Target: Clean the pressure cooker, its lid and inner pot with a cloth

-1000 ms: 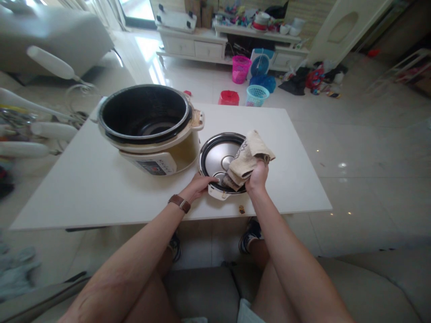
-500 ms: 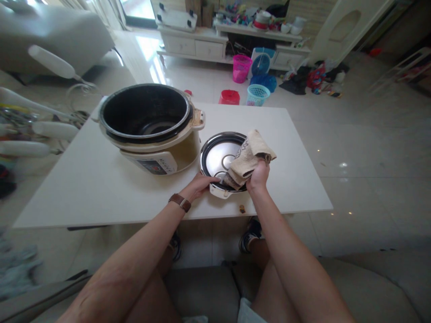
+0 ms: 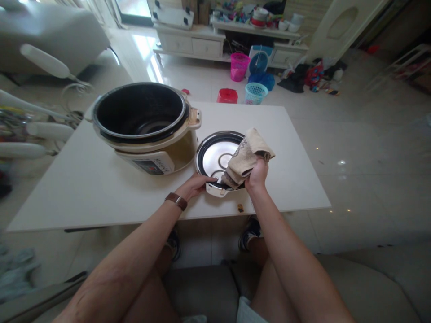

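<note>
A round pressure cooker lid [image 3: 215,157] lies with its metal underside up near the table's front edge. My left hand [image 3: 194,185] is closed on the lid's near left rim, thumb over the edge. In my right hand [image 3: 257,175] is a folded beige cloth [image 3: 247,154] with dark print, which covers the lid's right part and touches it. The fingers of that hand are partly hidden under the cloth. Left of the lid stands an open electric pressure cooker [image 3: 151,157] with a black inner pot [image 3: 141,112] inside.
The white table [image 3: 84,197] carries a small brown-yellow object [image 3: 240,208] near its front edge. Beyond it on the floor are a pink basket [image 3: 239,67], a light blue basket [image 3: 256,93] and a red stool [image 3: 227,95]. White-handled items [image 3: 50,131] stand at the left.
The view has shifted slightly, so the cooker and lid appear a little further left. Both hands keep their hold, and the cloth sits almost the same on the lid.
</note>
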Action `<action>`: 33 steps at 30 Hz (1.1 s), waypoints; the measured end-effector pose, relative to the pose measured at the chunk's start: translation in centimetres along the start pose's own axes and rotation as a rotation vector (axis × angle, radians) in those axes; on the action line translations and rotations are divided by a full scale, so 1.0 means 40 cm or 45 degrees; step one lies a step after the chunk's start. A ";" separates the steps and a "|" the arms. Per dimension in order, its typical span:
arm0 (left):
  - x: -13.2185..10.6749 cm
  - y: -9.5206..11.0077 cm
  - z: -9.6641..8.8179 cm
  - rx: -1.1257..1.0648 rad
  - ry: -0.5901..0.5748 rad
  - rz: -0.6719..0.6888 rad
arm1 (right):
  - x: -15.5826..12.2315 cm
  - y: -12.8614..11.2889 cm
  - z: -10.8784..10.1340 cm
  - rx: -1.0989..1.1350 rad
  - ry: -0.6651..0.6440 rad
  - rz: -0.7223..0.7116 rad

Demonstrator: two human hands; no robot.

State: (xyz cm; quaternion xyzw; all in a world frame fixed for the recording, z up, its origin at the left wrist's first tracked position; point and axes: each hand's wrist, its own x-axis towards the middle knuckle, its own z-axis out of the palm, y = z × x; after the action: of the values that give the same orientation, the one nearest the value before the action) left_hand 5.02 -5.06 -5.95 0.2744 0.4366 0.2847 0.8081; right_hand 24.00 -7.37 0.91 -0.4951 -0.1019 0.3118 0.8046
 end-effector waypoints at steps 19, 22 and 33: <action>-0.002 0.018 0.021 -0.055 0.071 -0.308 | 0.060 -0.031 -0.028 0.089 0.075 -0.170; -0.005 0.022 0.026 -0.063 0.062 -0.295 | 0.060 -0.029 -0.028 0.112 0.066 -0.134; -0.008 0.026 0.029 -0.062 0.034 -0.292 | 0.061 -0.018 -0.035 0.122 0.041 -0.066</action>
State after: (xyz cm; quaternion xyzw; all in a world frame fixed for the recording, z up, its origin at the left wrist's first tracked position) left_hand 5.64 -4.79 -4.52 0.1992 0.4688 0.2046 0.8359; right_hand 26.88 -7.15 0.49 -0.4579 -0.0868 0.2873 0.8368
